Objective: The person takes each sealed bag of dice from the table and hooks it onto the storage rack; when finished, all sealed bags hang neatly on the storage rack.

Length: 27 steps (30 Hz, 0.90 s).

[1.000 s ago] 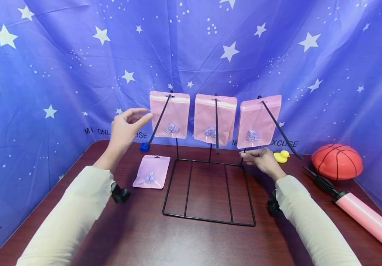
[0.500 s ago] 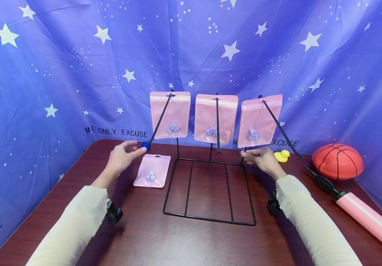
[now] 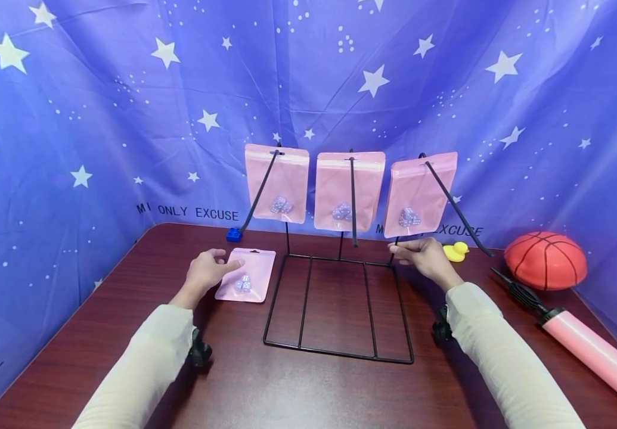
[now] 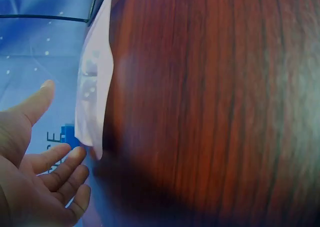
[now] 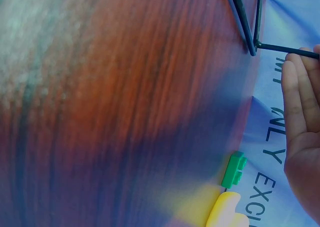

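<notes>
A pink zip pouch with several dice in its window lies flat on the table, left of a black wire display rack. My left hand hovers at the pouch's left edge, thumb overlapping it; in the left wrist view its thumb and fingers are spread apart beside the pouch. My right hand pinches the rack's right upright low down, just under the hanging pouches; the right wrist view has its fingers against the black wire. Similar pink pouches hang on the left, middle and right hooks.
A blue toy brick stands at the table's back left. To the right are a yellow rubber duck, a red basketball-patterned ball and a pink hand pump. The right wrist view also has a green toy brick.
My left hand has come down from beside the left hanging pouch, past the blue brick, to the pouch on the table. The right hand stays at the rack's upright.
</notes>
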{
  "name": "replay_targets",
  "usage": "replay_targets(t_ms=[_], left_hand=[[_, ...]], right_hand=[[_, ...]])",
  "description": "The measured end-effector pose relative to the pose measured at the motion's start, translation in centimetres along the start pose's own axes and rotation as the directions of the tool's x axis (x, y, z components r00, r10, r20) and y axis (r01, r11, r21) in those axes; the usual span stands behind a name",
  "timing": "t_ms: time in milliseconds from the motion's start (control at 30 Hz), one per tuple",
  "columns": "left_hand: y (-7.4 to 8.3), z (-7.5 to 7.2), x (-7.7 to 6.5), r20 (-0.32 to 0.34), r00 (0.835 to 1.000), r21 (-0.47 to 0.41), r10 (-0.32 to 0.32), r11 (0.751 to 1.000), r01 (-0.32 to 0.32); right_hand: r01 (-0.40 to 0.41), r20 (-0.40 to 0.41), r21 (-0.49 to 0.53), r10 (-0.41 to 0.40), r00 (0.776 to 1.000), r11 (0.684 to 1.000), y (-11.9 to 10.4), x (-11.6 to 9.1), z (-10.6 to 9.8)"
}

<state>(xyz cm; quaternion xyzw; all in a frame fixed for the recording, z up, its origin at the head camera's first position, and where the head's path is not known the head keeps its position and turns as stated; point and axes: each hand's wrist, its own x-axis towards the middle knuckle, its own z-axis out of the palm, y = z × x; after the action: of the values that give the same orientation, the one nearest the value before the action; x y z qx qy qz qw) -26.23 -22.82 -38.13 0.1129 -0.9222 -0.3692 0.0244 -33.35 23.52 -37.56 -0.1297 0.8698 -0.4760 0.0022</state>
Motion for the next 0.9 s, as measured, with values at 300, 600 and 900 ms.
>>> replay_targets(t_ms=[300, 600, 900], left_hand=[[1.0, 1.0, 0.0, 0.002, 0.998, 0.163, -0.069, 0.984, 0.068], [2.0, 1.6, 0.1, -0.022, 0.988, 0.168, -0.154, 0.973, 0.156], [2.3, 2.2, 1.1, -0.043, 0.972, 0.183, -0.230, 0.955, 0.234]], right_hand=[[0.000, -0.004, 0.010, 0.000, 1.000, 1.000, 0.1, 0.1, -0.1], [-0.004, -0.008, 0.013, 0.004, 1.000, 1.000, 0.2, 0.0, -0.1], [0.015, -0.021, 0.021, -0.015, 1.000, 1.000, 0.1, 0.0, 0.1]])
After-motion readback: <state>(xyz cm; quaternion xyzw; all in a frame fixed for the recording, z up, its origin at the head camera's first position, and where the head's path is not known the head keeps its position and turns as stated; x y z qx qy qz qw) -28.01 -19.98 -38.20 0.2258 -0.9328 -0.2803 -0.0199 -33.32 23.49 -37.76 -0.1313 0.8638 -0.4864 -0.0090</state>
